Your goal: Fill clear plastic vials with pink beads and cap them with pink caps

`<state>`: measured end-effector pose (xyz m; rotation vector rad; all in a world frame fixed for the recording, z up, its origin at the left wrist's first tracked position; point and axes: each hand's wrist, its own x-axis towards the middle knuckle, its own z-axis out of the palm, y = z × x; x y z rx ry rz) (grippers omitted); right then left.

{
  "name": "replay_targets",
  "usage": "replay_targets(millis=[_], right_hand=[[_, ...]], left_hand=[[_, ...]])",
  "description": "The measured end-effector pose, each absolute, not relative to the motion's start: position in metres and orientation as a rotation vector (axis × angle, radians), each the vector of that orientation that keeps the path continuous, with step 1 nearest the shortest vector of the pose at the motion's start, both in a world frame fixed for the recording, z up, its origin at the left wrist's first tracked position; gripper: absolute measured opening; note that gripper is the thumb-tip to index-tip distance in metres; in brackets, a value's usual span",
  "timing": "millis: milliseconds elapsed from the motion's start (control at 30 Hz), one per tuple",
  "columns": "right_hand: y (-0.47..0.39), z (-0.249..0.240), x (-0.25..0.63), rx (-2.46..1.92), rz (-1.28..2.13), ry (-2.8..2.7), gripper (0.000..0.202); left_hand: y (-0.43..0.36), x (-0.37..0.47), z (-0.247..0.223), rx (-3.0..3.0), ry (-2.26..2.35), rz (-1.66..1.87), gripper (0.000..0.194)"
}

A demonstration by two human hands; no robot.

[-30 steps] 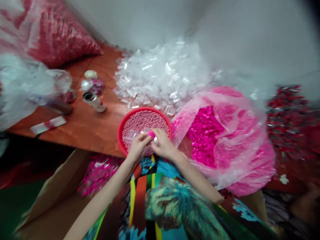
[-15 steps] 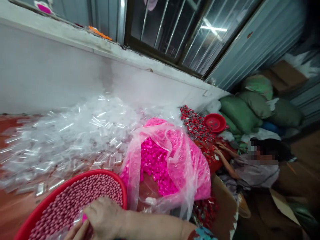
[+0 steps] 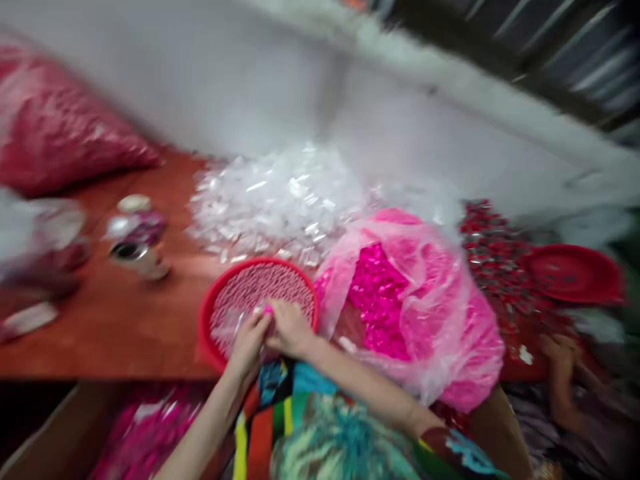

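the right hand [image 3: 291, 328] has its fingers closed on a small pink piece [image 3: 269, 310], over the near part of a red bowl [image 3: 204, 327] of pink beads [image 3: 263, 283]. the left hand [image 3: 249, 338] meets it there, fingers bent; blur hides how far they close and whether they grip anything. just right of the bowl, an open plastic bag [image 3: 465, 340] holds bright pink bits [image 3: 374, 297]. beyond, a heap of clear pieces [image 3: 270, 200] lies on the table [image 3: 125, 333] before a pale wall [image 3: 260, 87].

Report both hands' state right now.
Left hand: curled at a small pink piece; grip too blurred to tell.
Right hand: curled at the same piece; grip cannot be told either.
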<state>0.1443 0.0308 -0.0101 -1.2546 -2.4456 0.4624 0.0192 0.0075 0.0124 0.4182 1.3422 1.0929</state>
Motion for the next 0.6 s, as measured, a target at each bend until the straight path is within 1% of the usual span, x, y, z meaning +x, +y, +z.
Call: replay_targets(millis=[100, 200, 333, 400, 533, 567, 600], right_hand=[[0.030, -0.014, 0.147, -1.287, 0.647, -2.391, 0.072], [0.029, -0.017, 0.148, -1.256, 0.718, -2.356, 0.067], [0.025, -0.016, 0.142, -1.188, 0.735, -2.350, 0.057], [0.023, -0.020, 0.137, -1.146, 0.788, -2.355, 0.061], [0.024, -0.033, 0.131, -1.008, 1.053, -2.418, 0.080], [0.025, -0.036, 0.131, -1.001, 1.118, -2.411, 0.079], [0.028, -0.039, 0.130, -1.023, 1.154, -2.388, 0.074]], left_hand=[[0.002, 0.016, 0.009, 0.340, 1.288, 1.170, 0.040], [-0.009, 0.012, 0.001, 0.288, 1.153, 1.210, 0.048], [-0.021, 0.008, 0.002, 0.258, 1.118, 1.195, 0.045], [-0.024, 0.004, 0.004, 0.241, 1.144, 1.189, 0.043], [-0.037, -0.017, 0.002, 0.228, 1.274, 1.273, 0.043], [-0.043, -0.026, -0.001, 0.236, 1.340, 1.321, 0.043], [-0.050, -0.036, -0.005, 0.243, 1.419, 1.369, 0.043]])
